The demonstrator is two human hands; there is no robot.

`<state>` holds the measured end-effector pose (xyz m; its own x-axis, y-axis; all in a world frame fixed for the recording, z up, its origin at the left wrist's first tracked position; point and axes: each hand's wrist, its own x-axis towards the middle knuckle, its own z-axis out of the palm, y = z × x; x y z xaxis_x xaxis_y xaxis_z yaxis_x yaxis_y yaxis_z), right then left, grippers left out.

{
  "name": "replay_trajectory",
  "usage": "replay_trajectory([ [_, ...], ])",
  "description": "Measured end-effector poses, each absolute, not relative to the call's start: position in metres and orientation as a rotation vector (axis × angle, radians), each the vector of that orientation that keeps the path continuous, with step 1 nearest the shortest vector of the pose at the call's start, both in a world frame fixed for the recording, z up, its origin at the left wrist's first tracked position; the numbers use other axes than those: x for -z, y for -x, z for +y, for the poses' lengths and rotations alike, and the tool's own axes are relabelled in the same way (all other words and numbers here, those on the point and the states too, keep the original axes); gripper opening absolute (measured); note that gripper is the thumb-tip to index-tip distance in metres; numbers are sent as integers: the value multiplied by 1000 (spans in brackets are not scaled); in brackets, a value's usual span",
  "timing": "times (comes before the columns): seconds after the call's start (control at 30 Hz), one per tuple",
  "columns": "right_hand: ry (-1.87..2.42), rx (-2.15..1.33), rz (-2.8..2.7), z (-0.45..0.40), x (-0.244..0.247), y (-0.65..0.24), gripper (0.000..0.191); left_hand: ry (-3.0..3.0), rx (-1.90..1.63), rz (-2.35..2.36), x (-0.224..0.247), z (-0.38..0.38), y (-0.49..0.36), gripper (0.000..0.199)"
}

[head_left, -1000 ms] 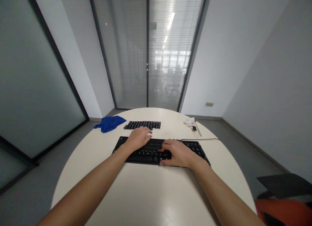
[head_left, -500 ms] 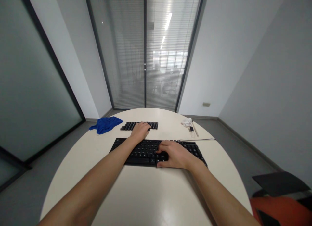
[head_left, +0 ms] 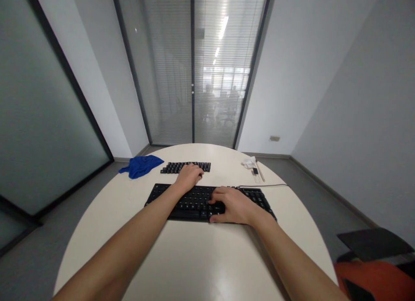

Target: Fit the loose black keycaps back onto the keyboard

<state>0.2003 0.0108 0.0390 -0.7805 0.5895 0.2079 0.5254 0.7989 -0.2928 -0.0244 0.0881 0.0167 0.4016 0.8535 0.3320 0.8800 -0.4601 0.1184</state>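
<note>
A black keyboard (head_left: 191, 201) lies across the table before me. Beyond it, loose black keycaps (head_left: 173, 167) are laid out in rows. My left hand (head_left: 188, 178) is between the two, over the near edge of those rows, fingers pinched at a small black keycap (head_left: 201, 175). My right hand (head_left: 231, 205) rests on the right half of the keyboard, its thumb near the front edge. The curved fingers and thumb stand apart, with black keys showing between them. Part of the keyboard is hidden under my left forearm and right hand.
A blue cloth (head_left: 142, 166) lies at the table's far left. At the far right are a crumpled white wrapper (head_left: 249, 162) and a thin pale stick (head_left: 260, 171). The keyboard's cable (head_left: 269, 185) runs off the right edge. An orange-seated chair (head_left: 372, 279) stands at right.
My left hand has shifted slightly right and back toward me, away from the keycap rows, with a small black keycap now showing at its fingertips. My right hand stays nearly still.
</note>
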Motion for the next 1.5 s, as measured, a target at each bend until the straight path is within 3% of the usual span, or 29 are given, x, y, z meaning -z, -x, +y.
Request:
replay_trajectory([
  [0.23, 868, -336, -2710, 13, -38, -202, 44, 2620, 784, -1642, -18, 40, 27, 19],
  [0.37, 883, -326, -2718, 11, -41, -200, 44, 2755, 1150, -1677, -11, 17, 34, 15],
  [0.53, 916, -328, -2724, 11, -45, -204, 41, 2916, 1346, -1625, -7, 3, 41, 17],
  [0.7, 930, -324, -2712, 12, -47, -207, 39, 2993, 1394, -1675, -4, -1, 40, 16],
  [0.9, 919, -310, -2667, 15, -41, -203, 18, 2981, 1424, -1767, 2, 1, 37, 18],
  [1.5, 914, -295, -2597, 14, -36, -196, 21, 2893, 1206, -1819, -1, 1, 30, 15],
])
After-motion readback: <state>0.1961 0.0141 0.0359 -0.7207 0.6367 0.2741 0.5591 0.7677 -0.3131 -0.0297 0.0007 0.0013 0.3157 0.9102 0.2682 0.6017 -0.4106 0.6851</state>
